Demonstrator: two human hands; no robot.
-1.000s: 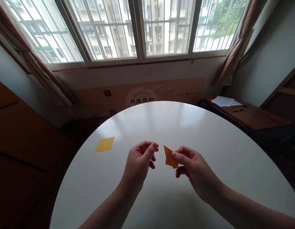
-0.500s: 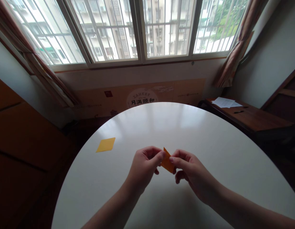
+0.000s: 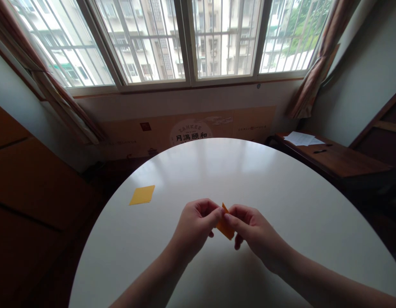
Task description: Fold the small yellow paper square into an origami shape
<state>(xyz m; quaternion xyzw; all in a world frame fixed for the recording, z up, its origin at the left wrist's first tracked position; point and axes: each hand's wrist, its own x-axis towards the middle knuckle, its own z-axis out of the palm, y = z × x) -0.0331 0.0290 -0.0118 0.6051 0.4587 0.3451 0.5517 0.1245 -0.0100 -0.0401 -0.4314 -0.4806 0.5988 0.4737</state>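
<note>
A small piece of folded orange paper [image 3: 225,229] is held up over the white round table [image 3: 146,256]. My left hand [image 3: 198,220] pinches its left side between thumb and fingers. My right hand [image 3: 249,224] grips it from the right, thumb on the near face and close to my left thumb. The paper's upper tip pokes out between the two hands, and part of it is hidden behind the fingers. A flat yellow-orange square of paper [image 3: 142,195] lies on the table, away to the left of my left hand.
Beyond the table's far edge is a wall with a printed banner [image 3: 191,136] under barred windows [image 3: 223,38]. A wooden desk [image 3: 348,158] with white sheets [image 3: 302,138] stands at the right. A brown cabinet [image 3: 21,179] is at the left.
My right thumb has slid up and left along the folded paper, nearer my left thumb. Both hands and the paper have dipped slightly. The square on the table has stayed put.
</note>
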